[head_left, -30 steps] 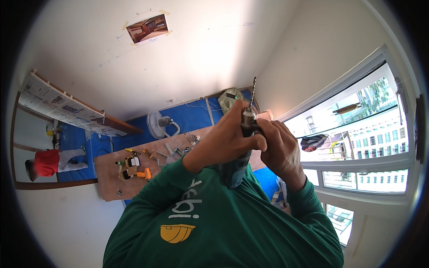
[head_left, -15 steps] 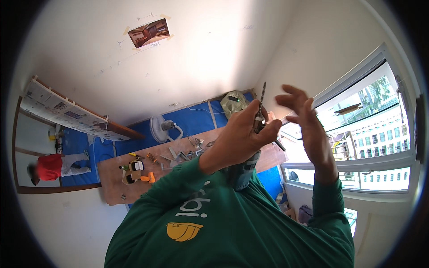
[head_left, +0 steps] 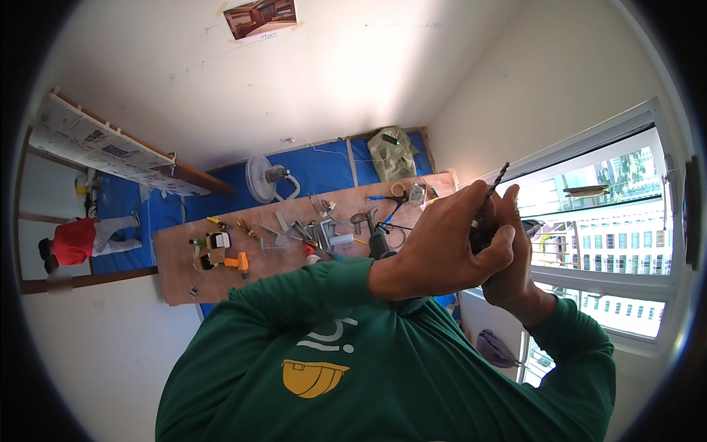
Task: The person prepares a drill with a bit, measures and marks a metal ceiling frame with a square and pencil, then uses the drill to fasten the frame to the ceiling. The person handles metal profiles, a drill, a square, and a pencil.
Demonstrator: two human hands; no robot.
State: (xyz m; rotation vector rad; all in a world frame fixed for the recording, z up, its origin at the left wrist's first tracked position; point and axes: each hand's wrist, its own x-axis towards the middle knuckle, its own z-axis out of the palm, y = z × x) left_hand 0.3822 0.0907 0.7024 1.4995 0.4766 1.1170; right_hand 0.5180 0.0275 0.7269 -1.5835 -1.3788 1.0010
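Half a second ago the right hand was spread open beside the tool; now the right hand (head_left: 512,269) is back on it, fingers wrapped from behind, and both hands sit lower and further right in the view. The left hand (head_left: 442,247) is curled shut over the front of the dark power drill (head_left: 479,232), of which only a sliver of body shows between the fingers. The thin grey twisted metal drill bit (head_left: 498,179) sticks up and out of the grip, tilted toward the window on the right. I cannot tell whether either hand is on the chuck or the trigger.

Risk, as I judge it: with fingers crowded this near the bit, a turn of the chuck could nip skin or pull the bit loose; a bit seated crooked would wobble or drop.

Beyond the hands lies one long brown plywood board (head_left: 177,272) on the blue floor covering (head_left: 324,173), strewn with tools and metal parts too small to count surely. I make out one orange cordless drill (head_left: 237,261) near its left end, one white round fan (head_left: 264,179) behind it, one green sack (head_left: 394,153) at the far right, and one person in a red top (head_left: 72,241) at the far left.
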